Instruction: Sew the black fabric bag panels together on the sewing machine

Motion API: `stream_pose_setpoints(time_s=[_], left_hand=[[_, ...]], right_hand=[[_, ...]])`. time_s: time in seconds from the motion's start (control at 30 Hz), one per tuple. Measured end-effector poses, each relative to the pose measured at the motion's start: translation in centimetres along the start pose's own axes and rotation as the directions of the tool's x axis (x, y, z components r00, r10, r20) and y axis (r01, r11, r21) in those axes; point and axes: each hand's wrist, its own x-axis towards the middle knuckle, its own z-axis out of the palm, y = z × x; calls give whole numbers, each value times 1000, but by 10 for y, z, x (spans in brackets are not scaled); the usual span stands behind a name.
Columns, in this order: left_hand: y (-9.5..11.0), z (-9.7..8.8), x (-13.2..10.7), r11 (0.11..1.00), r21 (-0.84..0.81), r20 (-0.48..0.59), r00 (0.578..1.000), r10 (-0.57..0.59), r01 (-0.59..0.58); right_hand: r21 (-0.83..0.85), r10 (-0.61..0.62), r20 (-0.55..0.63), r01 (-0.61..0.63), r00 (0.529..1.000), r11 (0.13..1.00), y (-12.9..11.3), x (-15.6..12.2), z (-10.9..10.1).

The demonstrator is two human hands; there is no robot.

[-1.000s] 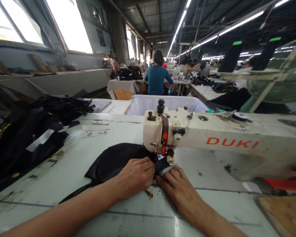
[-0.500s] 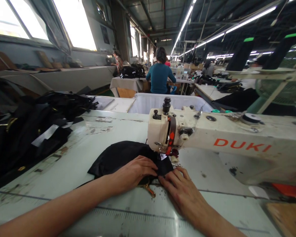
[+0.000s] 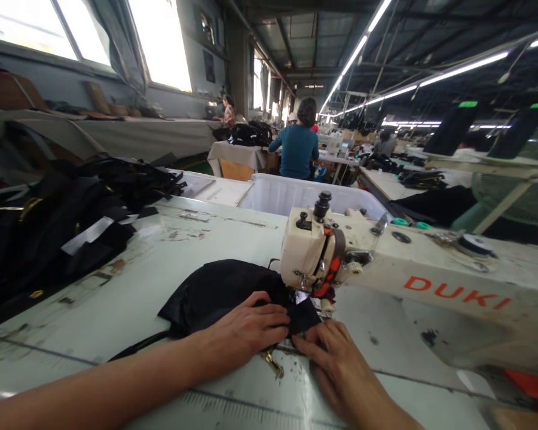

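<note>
Your left hand (image 3: 255, 328) lay on the black fabric (image 3: 219, 292), your right hand (image 3: 336, 355) touched its right end, both grips unclear; the fabric reached under the sewing machine (image 3: 385, 269), short of the desk's (image 3: 224, 239) far edge.

You face blown-out windows (image 3: 160, 42), glowing tube lights (image 3: 464, 70) under a dim ceiling (image 3: 291, 36), and soft sheen on your bench (image 3: 219, 230).

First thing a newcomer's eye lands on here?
Probably the pale sewing machine right of centre, with bold orange-red DUKI lettering along its arm. Next, the black fabric piece at its head, the left hand lying on it and the right hand at its edge. Then the dark heap on the left side of the table.
</note>
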Motion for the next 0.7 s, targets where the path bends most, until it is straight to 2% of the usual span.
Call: stream_pose_setpoints(time_s=[0.1,0.2,0.3,0.43,0.5,0.6,0.7], left_hand=[[2,-3,2,1000,-17,17,1000,3,-2],[2,-6,5,1000,-31,39,999,-5,6],[2,-6,5,999,-37,20,1000,-11,12],[0,-2,3,999,-40,37,999,-28,30],[-1,-1,2,999,-33,35,999,-38,39],[-1,2,2,999,-34,11,999,-39,40],[-2,3,2,998,-50,-4,999,-35,35]], right_hand=[[114,207,-81,-197,975,974,6,0,-10],[110,435,-103,-424,895,899,11,7,-12],[66,506,-53,-503,861,862,10,20,-5],[-71,477,-93,-484,874,872,3,34,4],[-142,430,-110,-442,896,886,-1,38,6],[-255,261,-158,-294,952,921,-7,40,10],[-286,108,-226,-172,968,943,-10,40,18]])
